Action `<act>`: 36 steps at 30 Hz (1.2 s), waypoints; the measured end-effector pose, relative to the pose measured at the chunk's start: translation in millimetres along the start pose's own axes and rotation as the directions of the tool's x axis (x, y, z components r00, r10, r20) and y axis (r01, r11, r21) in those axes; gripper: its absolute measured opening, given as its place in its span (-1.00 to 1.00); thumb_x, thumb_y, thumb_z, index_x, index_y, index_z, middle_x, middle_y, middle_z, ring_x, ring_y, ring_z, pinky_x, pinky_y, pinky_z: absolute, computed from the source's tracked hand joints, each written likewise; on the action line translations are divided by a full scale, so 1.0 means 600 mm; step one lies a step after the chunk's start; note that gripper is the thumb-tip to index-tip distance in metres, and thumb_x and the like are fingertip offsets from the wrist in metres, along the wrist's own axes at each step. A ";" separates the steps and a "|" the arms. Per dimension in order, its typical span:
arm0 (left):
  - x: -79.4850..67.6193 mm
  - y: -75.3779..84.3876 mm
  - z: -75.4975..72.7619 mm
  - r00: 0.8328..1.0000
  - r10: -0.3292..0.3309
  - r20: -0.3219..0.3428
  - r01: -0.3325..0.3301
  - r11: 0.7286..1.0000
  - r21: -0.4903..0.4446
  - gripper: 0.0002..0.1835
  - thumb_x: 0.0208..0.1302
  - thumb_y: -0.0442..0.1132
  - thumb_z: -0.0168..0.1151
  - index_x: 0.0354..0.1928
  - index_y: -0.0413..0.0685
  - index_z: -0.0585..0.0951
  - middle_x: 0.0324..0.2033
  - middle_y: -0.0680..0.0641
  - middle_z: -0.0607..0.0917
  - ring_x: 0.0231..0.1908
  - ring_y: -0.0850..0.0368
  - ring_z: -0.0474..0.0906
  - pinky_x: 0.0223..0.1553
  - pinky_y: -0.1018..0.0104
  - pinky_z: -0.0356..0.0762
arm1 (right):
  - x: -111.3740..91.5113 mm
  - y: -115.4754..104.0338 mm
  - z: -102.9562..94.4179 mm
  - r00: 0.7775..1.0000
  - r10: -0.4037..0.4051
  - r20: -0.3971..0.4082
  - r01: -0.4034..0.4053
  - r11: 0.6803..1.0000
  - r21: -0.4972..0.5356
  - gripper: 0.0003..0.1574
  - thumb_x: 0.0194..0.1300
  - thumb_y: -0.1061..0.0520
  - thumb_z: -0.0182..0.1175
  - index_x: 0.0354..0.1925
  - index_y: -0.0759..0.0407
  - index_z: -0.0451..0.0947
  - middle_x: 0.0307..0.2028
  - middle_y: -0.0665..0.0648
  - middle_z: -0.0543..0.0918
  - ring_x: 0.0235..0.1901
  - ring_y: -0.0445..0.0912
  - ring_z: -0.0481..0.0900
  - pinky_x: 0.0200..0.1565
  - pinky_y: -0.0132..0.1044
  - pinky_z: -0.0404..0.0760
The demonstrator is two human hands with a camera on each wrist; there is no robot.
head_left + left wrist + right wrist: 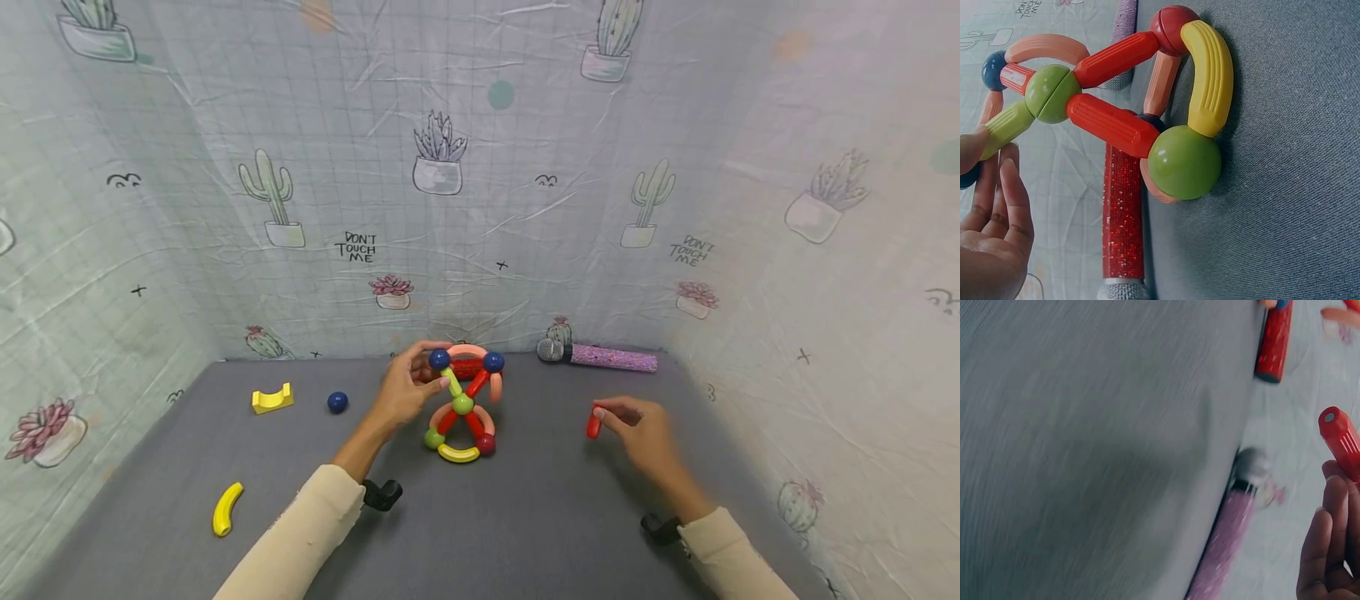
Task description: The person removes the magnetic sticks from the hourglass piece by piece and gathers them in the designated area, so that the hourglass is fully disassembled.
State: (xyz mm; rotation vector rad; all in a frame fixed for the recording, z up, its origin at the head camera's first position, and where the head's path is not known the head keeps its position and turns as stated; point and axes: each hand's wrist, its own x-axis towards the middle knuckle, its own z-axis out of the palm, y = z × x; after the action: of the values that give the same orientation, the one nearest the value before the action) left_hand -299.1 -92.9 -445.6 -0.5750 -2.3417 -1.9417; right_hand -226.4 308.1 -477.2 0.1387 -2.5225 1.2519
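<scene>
A structure of magnetic balls and rods (pixel 462 404) stands upright on the grey table. Two blue balls sit at its top, a green ball is in the middle, and a green ball and a red ball are at its base, joined by a curved yellow rod (pixel 1211 78). With thumb and fingers my left hand (pixel 402 387) holds the upper left side at the light-green rod (pixel 1007 129). Off to the right, my right hand (pixel 643 435) pinches a red magnetic rod (pixel 594 422) above the table, apart from the structure. Its bare end (pixel 1330 417) faces away from the fingers.
Behind the structure lies a red glittery microphone (pixel 1124 212), partly hidden. A purple glittery microphone (pixel 611 358) lies at the back right. On the left are a yellow arch-shaped block (pixel 272 400), a loose blue ball (pixel 338 402) and a curved yellow rod (pixel 227 509). Printed cloth walls (pixel 465 225) surround the table.
</scene>
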 end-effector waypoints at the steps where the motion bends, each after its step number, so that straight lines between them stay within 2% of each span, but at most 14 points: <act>1: 0.000 0.000 0.000 1.000 -0.002 -0.001 0.002 1.000 0.006 -0.42 0.36 -0.46 0.41 0.36 0.13 0.59 0.04 -0.26 0.75 -0.16 -0.05 0.63 -0.13 0.41 0.66 | 0.001 0.007 -0.007 1.000 0.017 0.011 -0.017 1.000 0.004 -0.76 0.40 0.05 0.45 -0.03 0.12 0.83 -0.21 0.12 0.87 -0.31 -0.28 0.72 -0.25 -0.43 0.64; 7: -0.001 0.002 0.001 1.000 -0.022 0.003 0.022 1.000 0.003 -0.42 0.38 -0.44 0.40 0.37 0.15 0.59 0.05 -0.24 0.74 -0.11 -0.05 0.63 -0.10 0.40 0.66 | 0.011 0.056 -0.045 0.994 0.098 0.052 -0.100 0.994 0.039 -0.70 0.42 0.15 0.42 0.02 0.32 0.78 -0.19 0.30 0.84 -0.30 -0.29 0.75 -0.23 -0.42 0.72; 12: -0.001 0.003 0.002 1.000 -0.023 0.006 0.023 1.000 -0.014 -0.42 0.37 -0.48 0.39 0.37 0.12 0.58 0.07 -0.26 0.74 -0.14 -0.03 0.64 -0.14 0.39 0.68 | 0.018 0.089 -0.064 0.988 0.146 0.056 -0.144 0.989 -0.034 -0.70 0.43 0.13 0.42 0.01 0.32 0.78 -0.14 0.31 0.84 -0.32 -0.33 0.72 -0.26 -0.46 0.68; 16: -0.001 0.002 0.002 1.000 -0.015 0.005 0.015 1.000 -0.015 -0.42 0.37 -0.49 0.38 0.36 0.09 0.58 0.08 -0.27 0.74 -0.15 -0.02 0.64 -0.15 0.40 0.69 | 0.018 0.101 -0.072 0.984 0.163 0.077 -0.154 0.983 -0.103 -0.70 0.43 0.09 0.43 -0.01 0.28 0.80 -0.13 0.27 0.85 -0.33 -0.27 0.73 -0.30 -0.40 0.65; 22: 0.000 0.003 0.001 1.000 -0.016 0.002 0.016 1.000 0.004 -0.41 0.37 -0.47 0.40 0.37 0.14 0.58 0.04 -0.25 0.74 -0.11 -0.07 0.64 -0.10 0.41 0.67 | 0.017 0.107 -0.076 0.968 0.204 0.145 -0.183 0.972 -0.145 -0.74 0.43 0.13 0.40 -0.04 0.28 0.80 -0.16 0.24 0.85 -0.31 -0.19 0.77 -0.26 -0.38 0.65; 26: 0.001 0.002 0.001 1.000 -0.012 0.001 0.011 1.000 0.020 -0.41 0.37 -0.45 0.40 0.37 0.16 0.58 0.04 -0.24 0.74 -0.10 -0.07 0.64 -0.09 0.42 0.66 | 0.016 0.112 -0.077 0.961 0.223 0.161 -0.195 0.965 -0.176 -0.77 0.43 0.17 0.39 -0.06 0.32 0.79 -0.20 0.25 0.85 -0.31 -0.14 0.76 -0.28 -0.32 0.65; 28: 0.000 0.001 0.001 1.000 -0.008 0.004 0.008 1.000 0.013 -0.42 0.38 -0.45 0.39 0.37 0.14 0.58 0.05 -0.25 0.74 -0.11 -0.06 0.63 -0.11 0.41 0.67 | 0.017 0.113 -0.077 0.965 0.210 0.158 -0.175 0.962 -0.210 -0.78 0.42 0.18 0.39 -0.08 0.33 0.80 -0.21 0.24 0.85 -0.28 -0.08 0.76 -0.22 -0.26 0.67; 32: 0.000 -0.001 0.001 1.000 -0.004 0.008 0.004 1.000 -0.007 -0.42 0.38 -0.47 0.38 0.37 0.12 0.58 0.07 -0.26 0.75 -0.13 -0.05 0.64 -0.13 0.39 0.67 | 0.017 0.100 -0.075 0.984 0.143 0.110 -0.106 0.951 -0.291 -0.76 0.42 0.16 0.38 -0.06 0.31 0.79 -0.16 0.26 0.85 -0.14 0.12 0.79 -0.08 0.00 0.71; 34: 0.001 -0.002 0.001 1.000 -0.005 0.008 0.005 1.000 -0.010 -0.42 0.38 -0.48 0.38 0.36 0.13 0.59 0.08 -0.26 0.75 -0.14 -0.05 0.64 -0.13 0.39 0.68 | 0.018 0.086 -0.069 0.992 0.104 0.070 -0.077 0.944 -0.320 -0.74 0.43 0.13 0.37 -0.03 0.28 0.79 -0.13 0.27 0.85 -0.10 0.17 0.80 -0.05 0.07 0.70; 36: 0.002 -0.003 0.001 1.000 -0.008 0.008 0.008 1.000 -0.007 -0.42 0.38 -0.47 0.38 0.36 0.14 0.59 0.07 -0.25 0.75 -0.13 -0.05 0.65 -0.12 0.38 0.68 | 0.022 0.069 -0.059 0.997 0.076 0.031 -0.061 0.940 -0.334 -0.71 0.46 0.07 0.35 0.01 0.22 0.78 -0.10 0.25 0.85 -0.11 0.15 0.81 -0.06 0.05 0.70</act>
State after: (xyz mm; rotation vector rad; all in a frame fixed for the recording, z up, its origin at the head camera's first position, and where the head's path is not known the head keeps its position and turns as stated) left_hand -300.5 -92.4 -447.2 -0.5767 -2.3464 -1.9552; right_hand -239.8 362.0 -484.4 -0.0015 -2.7547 0.8327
